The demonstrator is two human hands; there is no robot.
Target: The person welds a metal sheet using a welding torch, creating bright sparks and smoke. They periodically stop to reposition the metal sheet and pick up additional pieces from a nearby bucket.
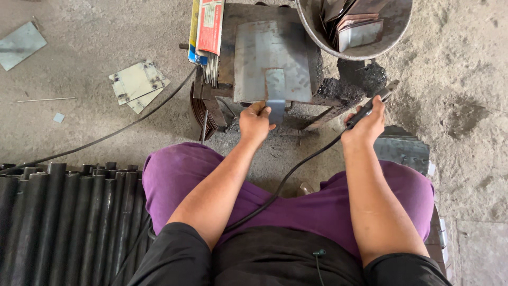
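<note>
Grey metal plate point(272, 61) lying flat on the small rusty bench point(323, 90), a little bent strip point(275, 95) resting on its near edge. Left hand point(255, 122) pinching that strip with clenched fingers. Right hand point(365, 127) gripping the black welding holder point(370, 106) beside the bench, cable point(286, 180) trailing over purple trousers point(174, 175).

Over on the left, a bundle of dark steel pipes point(63, 217) lies side by side on the concrete floor point(465, 159). Flat metal offcuts point(138, 85) rest further up, one grey sheet point(20, 44) near the corner. Top right, a round metal tub point(365, 48) holds folded plates. A pack of welding rods point(208, 32) leans nearby.
</note>
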